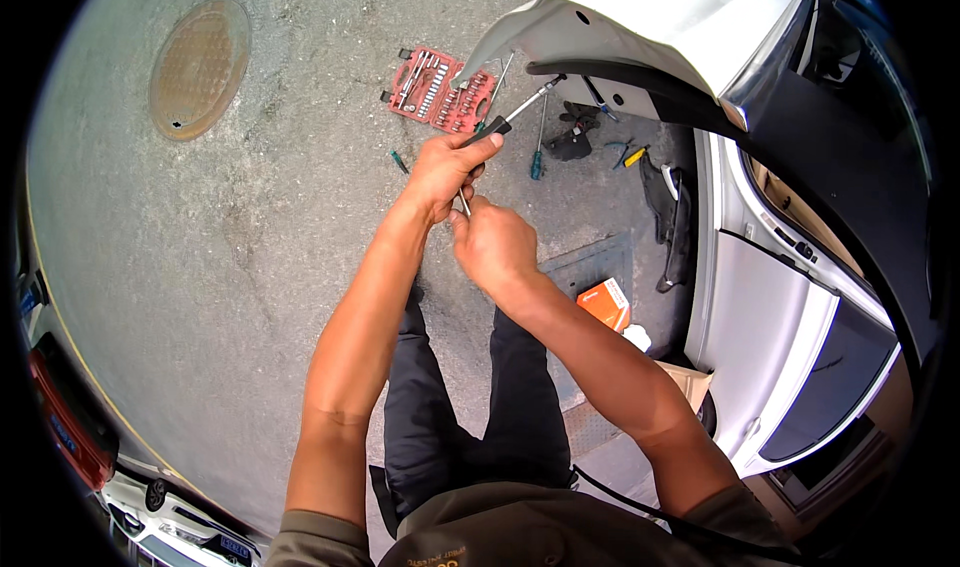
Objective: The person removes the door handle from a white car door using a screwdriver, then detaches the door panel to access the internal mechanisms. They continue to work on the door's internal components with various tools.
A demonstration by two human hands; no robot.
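My left hand (440, 175) is wrapped round a black-handled tool (527, 103) with a bright metal shaft. The shaft points up and to the right, and its dark head is close to the lower edge of the white car panel (650, 12). Just below, my right hand (497, 245) is closed with thumb and fingers on a thin metal rod (463, 203). The rod runs up into my left hand, so I cannot tell whether it belongs to the same tool. Both hands are in front of my legs, nearly touching.
Beyond my hands a red socket-set case (413, 116) lies spread on the pavement. To its right are a teal-handled screwdriver (537, 166), black parts (572, 144) and a yellow-handled tool (635, 157). An orange box (603, 305) sits near the white car door (765, 332). A round cover (200, 67) lies far left.
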